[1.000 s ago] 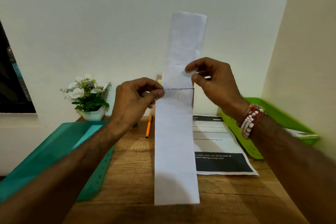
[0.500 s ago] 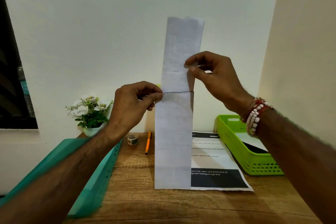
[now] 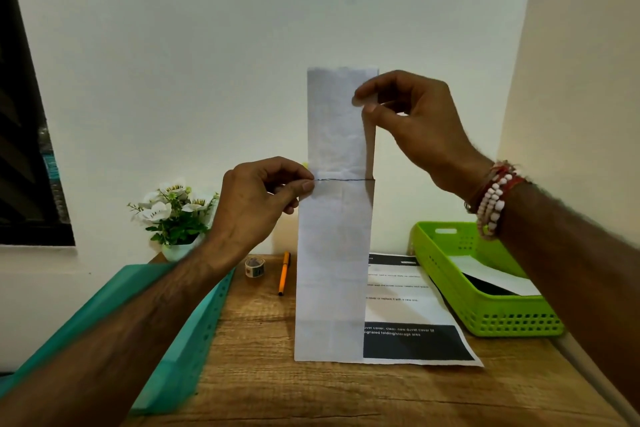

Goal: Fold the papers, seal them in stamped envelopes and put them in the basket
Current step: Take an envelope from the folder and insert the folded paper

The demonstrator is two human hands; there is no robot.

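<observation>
Both arms raised: left hand (image 3: 258, 199) pinches folded paper strip (image 3: 334, 253) at its crease; right hand (image 3: 412, 125) pinches the upper edge.

White flowers (image 3: 175, 204) in a small pot stand at the wooden table's (image 3: 311, 392) back edge. An orange pen (image 3: 284, 273) lies nearby; a teal tray (image 3: 187, 364) sits left.

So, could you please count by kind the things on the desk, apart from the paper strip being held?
Baskets: 2, green basket, teal basket
Printed sheet: 1
Pen: 1
Tape roll: 1
Potted plant: 1
Total: 6
</observation>
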